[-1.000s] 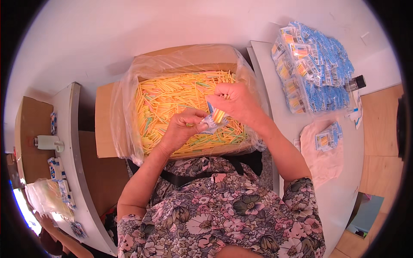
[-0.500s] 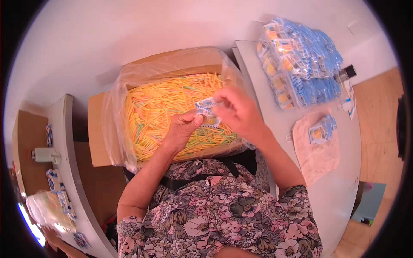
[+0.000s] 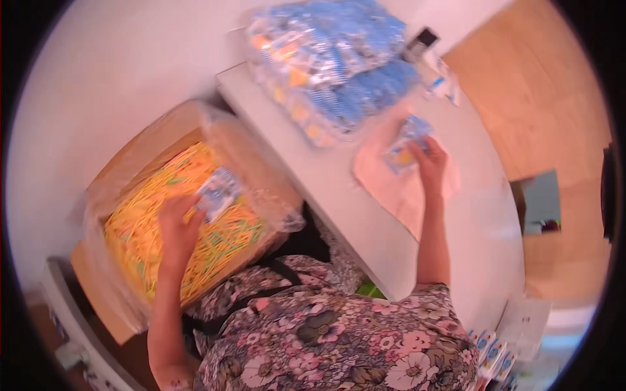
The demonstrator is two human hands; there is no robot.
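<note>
Packet (image 3: 220, 193), small, see-through with blue-and-white print, held up over the near-right part of the stick box. Left hand (image 3: 177, 221) has its grip closed on it, thumb and fingers pinching the left edge, the rest sticking out free to the right. Likely feather-light, film soft and crinkly, rather slippery; any sticks inside would be thin and apt to snap if bent. Best hold, I judge: a flat pinch on one edge or corner, no squeezing across the middle. Second packet (image 3: 399, 158), perhaps several overlapped, lies on a pink cloth (image 3: 381, 186) on the white bench (image 3: 473, 241). Right hand (image 3: 430, 159) is over its right side, fingers down at it; too blurred to tell whether that grip is closed on film or only touching. Lying limp against cloth, it should lift easiest by a raised edge. Around: cardboard box (image 3: 101, 293) full of loose yellow sticks (image 3: 134, 228), some green, lined with clear plastic (image 3: 287, 218) that bunches over the rim and could snag a finger. Box rim and bench edge stand between the two hands. Big clear bag (image 3: 339, 72) of packets bulks just beyond the cloth, crowding its far side; dark-capped bottle (image 3: 424, 40) and white wrapper (image 3: 440, 81) sit near the bag's right end.
</note>
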